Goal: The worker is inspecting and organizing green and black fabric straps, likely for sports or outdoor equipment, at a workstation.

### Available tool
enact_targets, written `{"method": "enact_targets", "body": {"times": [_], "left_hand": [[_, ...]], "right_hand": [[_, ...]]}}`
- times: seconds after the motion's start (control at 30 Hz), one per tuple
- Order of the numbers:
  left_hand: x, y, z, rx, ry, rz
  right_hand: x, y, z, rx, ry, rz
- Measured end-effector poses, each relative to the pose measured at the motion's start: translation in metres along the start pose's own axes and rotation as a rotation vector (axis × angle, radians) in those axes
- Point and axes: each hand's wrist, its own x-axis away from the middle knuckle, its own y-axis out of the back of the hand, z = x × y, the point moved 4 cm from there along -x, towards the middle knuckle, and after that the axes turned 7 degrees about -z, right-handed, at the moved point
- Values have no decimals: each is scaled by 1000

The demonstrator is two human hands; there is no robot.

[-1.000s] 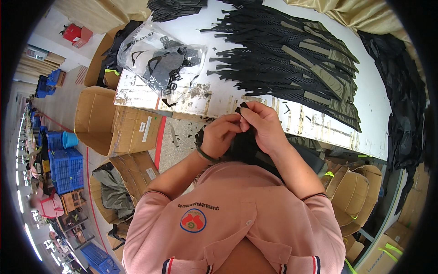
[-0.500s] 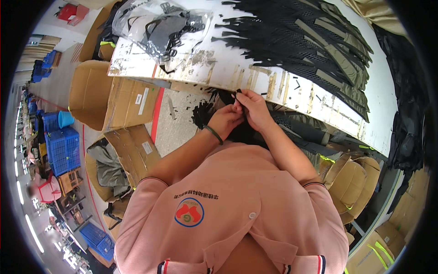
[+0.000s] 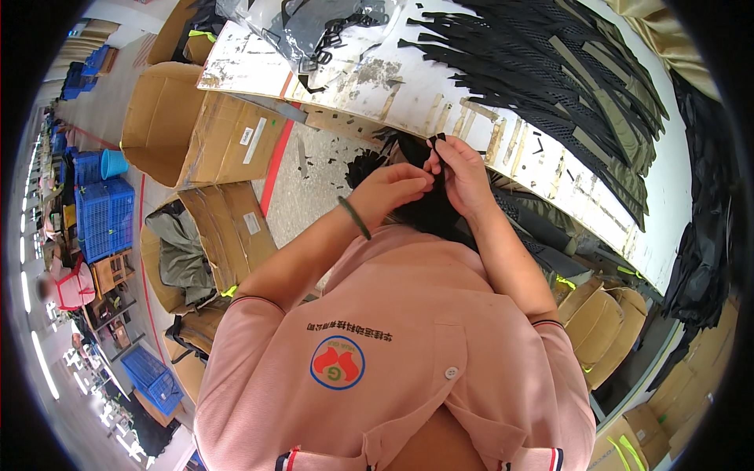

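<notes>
I see both hands raised together just off the near edge of the white worktop (image 3: 408,86), working a small black strap piece (image 3: 437,141) between them. My right hand (image 3: 463,177) is closed on it, fingers pinched around the strip so its upper end pokes out above the knuckles; the left hand (image 3: 393,188), with a dark green bangle (image 3: 355,217) on its wrist, is curled shut too, fingertips pressed against the same piece from the side, which I judge steadies it while the right one does the fine work. Under the hands hangs a bundle of black fabric (image 3: 428,212), held close to the chest, probably so the loose end stays within reach. On the worktop a fan of black mesh and strap pieces (image 3: 550,63) lies spread out flat, near enough to draw from, and a clear plastic bag of dark parts (image 3: 314,31) sits at the far left end. Open cardboard boxes (image 3: 204,125) stand on the floor to the left, beside blue crates (image 3: 102,216).
</notes>
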Motion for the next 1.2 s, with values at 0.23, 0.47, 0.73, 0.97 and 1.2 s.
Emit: {"method": "enact_targets", "body": {"times": [0.23,0.47,0.73,0.97,1.2], "left_hand": [[33,34,-13,-468,-75,111],[23,8,35,-1257,-823,246],[12,-10,25,-1390,-803,251],[-1,3,-50,183,-138,147],[-21,-29,-63,282,-113,274]], "right_hand": [[-1,-1,8,59,79,22],[0,-10,13,65,56,20],[11,-13,21,238,78,-15],[35,-25,64,457,145,39],[34,-23,81,302,137,75]]}}
